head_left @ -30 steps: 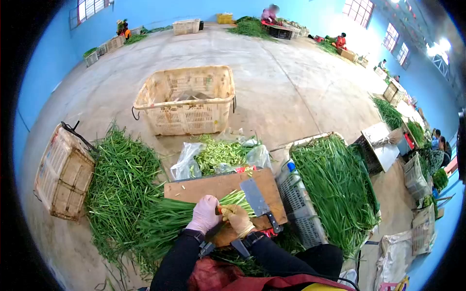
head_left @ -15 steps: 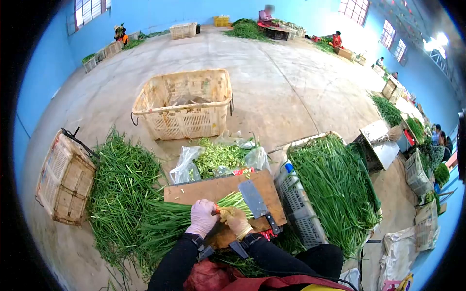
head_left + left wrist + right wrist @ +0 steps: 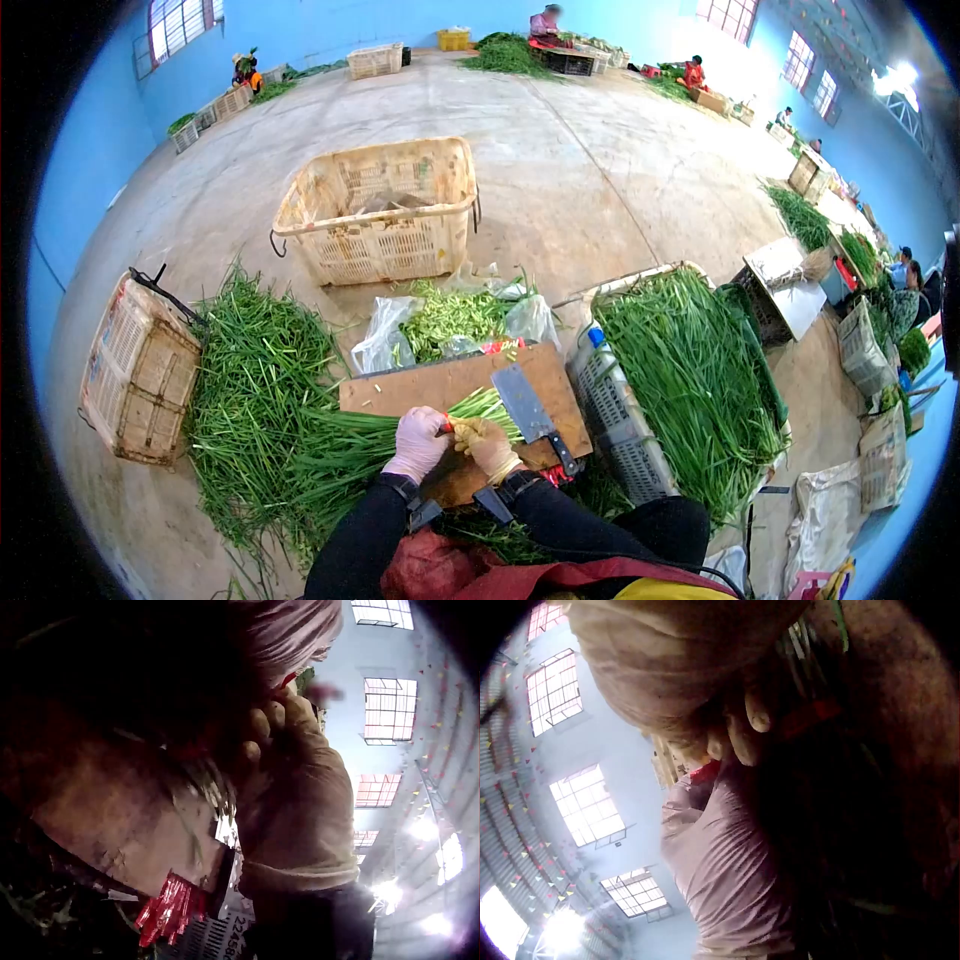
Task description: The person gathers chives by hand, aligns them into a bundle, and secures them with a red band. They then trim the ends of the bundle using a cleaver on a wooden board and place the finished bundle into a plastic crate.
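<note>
A bunch of garlic chives (image 3: 345, 440), pale stem ends to the right, lies across the wooden board (image 3: 400, 388). My left hand (image 3: 418, 445), in a pale pink glove, grips it near the stems. Beside it my right hand (image 3: 486, 448), in a yellowish glove, has its fingers curled round a red tie (image 3: 446, 427) at the bunch. Both wrist views show the gloved hands meeting at this red tie (image 3: 705, 772); the bunch's underside is in deep shadow. Right of the stems a cleaver (image 3: 520, 400) rests flat, handle towards me.
Loose chives (image 3: 250, 400) heap on the left beside a tipped crate (image 3: 140, 380). A crate of chives (image 3: 620, 430) stands right. Behind the board sits a plastic bag (image 3: 382, 335) of cut stem pieces, then a large crate (image 3: 380, 250). Other people work along the walls.
Both hands stay together at the bunch, with small finger movements around the red tie. The head view shifts slightly; cleaver and board keep their places.
</note>
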`<action>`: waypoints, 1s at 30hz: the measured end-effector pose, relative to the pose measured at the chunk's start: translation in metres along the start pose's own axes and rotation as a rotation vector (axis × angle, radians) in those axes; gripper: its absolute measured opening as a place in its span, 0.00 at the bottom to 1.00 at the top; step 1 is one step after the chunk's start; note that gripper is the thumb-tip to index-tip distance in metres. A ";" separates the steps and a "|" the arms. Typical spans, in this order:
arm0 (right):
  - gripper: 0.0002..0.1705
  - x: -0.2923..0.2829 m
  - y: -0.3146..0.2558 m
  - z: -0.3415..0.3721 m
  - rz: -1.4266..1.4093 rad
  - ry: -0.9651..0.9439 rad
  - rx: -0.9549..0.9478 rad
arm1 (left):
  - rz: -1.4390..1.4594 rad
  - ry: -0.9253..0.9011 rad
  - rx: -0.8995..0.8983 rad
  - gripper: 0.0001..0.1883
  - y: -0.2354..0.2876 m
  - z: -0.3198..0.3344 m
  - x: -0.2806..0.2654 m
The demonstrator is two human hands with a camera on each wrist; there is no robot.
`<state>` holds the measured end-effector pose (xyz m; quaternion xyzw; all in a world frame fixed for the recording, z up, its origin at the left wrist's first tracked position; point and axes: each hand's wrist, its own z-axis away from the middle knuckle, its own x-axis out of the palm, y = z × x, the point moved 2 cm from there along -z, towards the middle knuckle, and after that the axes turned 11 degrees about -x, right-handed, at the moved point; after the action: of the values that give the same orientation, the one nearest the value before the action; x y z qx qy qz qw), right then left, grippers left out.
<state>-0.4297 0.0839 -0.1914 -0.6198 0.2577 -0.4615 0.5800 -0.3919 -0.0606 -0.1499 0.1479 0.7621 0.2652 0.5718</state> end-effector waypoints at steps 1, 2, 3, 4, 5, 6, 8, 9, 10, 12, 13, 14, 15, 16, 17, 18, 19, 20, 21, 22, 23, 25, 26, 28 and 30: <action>0.15 0.000 -0.001 0.001 -0.002 0.002 0.001 | 0.017 -0.014 0.010 0.09 0.001 0.000 -0.001; 0.14 0.000 -0.002 0.002 -0.016 0.008 0.009 | 0.017 -0.018 0.010 0.09 0.001 0.000 -0.001; 0.14 0.001 -0.004 0.002 -0.029 0.011 0.016 | 0.078 -0.006 0.030 0.08 0.000 0.000 -0.001; 0.14 0.001 -0.007 0.002 -0.030 0.012 0.015 | 0.138 0.007 0.050 0.06 -0.002 0.000 -0.001; 0.13 0.002 -0.010 0.003 -0.010 0.011 0.038 | 0.137 0.005 0.052 0.06 -0.004 0.000 -0.001; 0.13 0.001 -0.009 0.002 0.009 0.011 0.061 | 0.123 -0.003 0.072 0.04 -0.005 -0.001 -0.003; 0.13 0.000 -0.007 -0.001 0.076 0.020 -0.012 | 0.110 -0.014 0.087 0.04 -0.004 -0.004 -0.002; 0.13 -0.001 0.000 0.001 0.144 0.019 -0.071 | 0.095 0.003 0.104 0.06 -0.004 -0.007 0.000; 0.15 -0.006 0.008 0.001 0.459 0.054 -0.300 | 0.074 0.011 0.104 0.08 -0.005 -0.005 -0.002; 0.16 0.003 0.027 0.002 0.594 0.278 -0.392 | 0.002 -0.007 0.062 0.10 -0.010 -0.007 0.001; 0.15 -0.010 0.082 0.002 0.980 0.336 -0.455 | 0.050 0.008 0.050 0.10 -0.014 -0.006 0.005; 0.13 -0.006 0.045 0.005 0.681 0.239 -0.307 | 0.115 -0.068 -0.086 0.09 -0.012 -0.002 0.003; 0.09 0.003 0.009 0.006 0.218 0.092 -0.175 | 0.184 -0.109 -0.188 0.08 -0.008 -0.007 -0.001; 0.08 0.005 0.005 0.008 0.115 0.115 -0.146 | 0.188 -0.113 -0.193 0.08 -0.010 -0.008 0.000; 0.07 0.006 0.004 0.008 0.014 0.140 -0.121 | 0.228 -0.150 -0.232 0.08 -0.011 -0.012 0.001; 0.07 0.006 0.000 0.005 0.015 0.143 -0.126 | 0.265 -0.184 -0.263 0.08 -0.012 -0.018 0.002; 0.07 0.008 -0.002 0.003 0.002 0.132 -0.145 | 0.268 -0.185 -0.258 0.08 -0.015 -0.023 0.004; 0.06 0.009 -0.004 0.001 -0.012 0.121 -0.162 | 0.281 -0.183 -0.270 0.07 -0.019 -0.027 0.006; 0.06 0.008 -0.002 -0.001 -0.013 0.124 -0.164 | 0.291 -0.179 -0.282 0.07 -0.023 -0.030 0.007; 0.06 0.009 0.000 -0.004 0.012 0.116 -0.173 | 0.315 -0.194 -0.321 0.07 -0.027 -0.033 0.010; 0.06 0.009 0.002 -0.007 0.037 0.105 -0.182 | 0.314 -0.192 -0.322 0.07 -0.030 -0.035 0.012; 0.06 0.009 0.006 -0.008 0.085 0.093 -0.207 | 0.325 -0.196 -0.377 0.06 -0.039 -0.037 0.022; 0.06 0.009 0.007 -0.006 0.103 0.090 -0.221 | 0.328 -0.193 -0.372 0.06 -0.046 -0.038 0.032; 0.06 0.006 0.009 -0.007 0.126 0.078 -0.227 | 0.530 -0.028 -0.281 0.06 -0.057 -0.035 0.049; 0.07 0.003 0.010 -0.006 0.196 0.076 -0.238 | 0.517 -0.148 -0.381 0.06 -0.058 -0.036 0.049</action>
<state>-0.4314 0.0764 -0.2004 -0.6382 0.3918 -0.3922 0.5343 -0.4365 -0.0901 -0.2148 0.2457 0.5925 0.5279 0.5567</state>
